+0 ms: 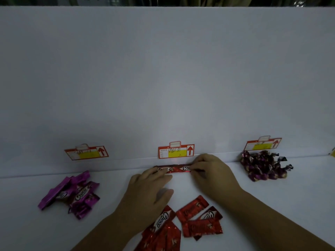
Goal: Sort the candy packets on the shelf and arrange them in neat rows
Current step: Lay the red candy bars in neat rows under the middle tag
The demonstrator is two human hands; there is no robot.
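Observation:
Two red Choco packets (175, 169) lie end to end against the shelf's back wall, under the middle price tag (176, 151). My left hand (148, 189) rests its fingertips on the left packet. My right hand (212, 171) pinches the right packet's end. A loose pile of red Choco packets (183, 223) lies near the front, partly under my left forearm. A heap of purple Choco packets (72, 192) sits at the left. Dark purple twist-wrapped candies (262, 167) are heaped at the right.
The white shelf (272, 205) meets a tall white back wall (163, 69). Price tags hang at the left (86, 152) and right (262, 144). A yellow item (333, 153) shows at the far right edge.

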